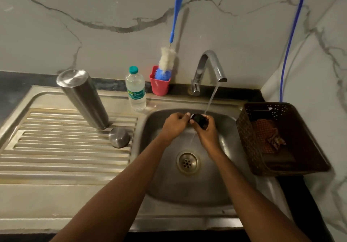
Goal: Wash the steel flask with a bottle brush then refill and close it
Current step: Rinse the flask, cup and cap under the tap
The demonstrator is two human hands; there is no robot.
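My left hand (175, 122) and right hand (205, 131) meet over the sink basin (221, 181), fingers closed around a small black stopper (199, 118) under the tap's (210, 69) running stream. The steel flask (82, 99) stands upside down on the drainboard's (47, 147) far edge, its steel cap (119, 137) just beside it. The bottle brush (171, 35) stands in a red cup (160, 84) at the sink's back rim.

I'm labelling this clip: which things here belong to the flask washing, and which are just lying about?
Job:
steel flask, upside down on the drainboard
steel cap
black stopper, in both hands under the tap
bottle brush
water bottle, probably for the refill

Lying about:
brown basket
blue hose
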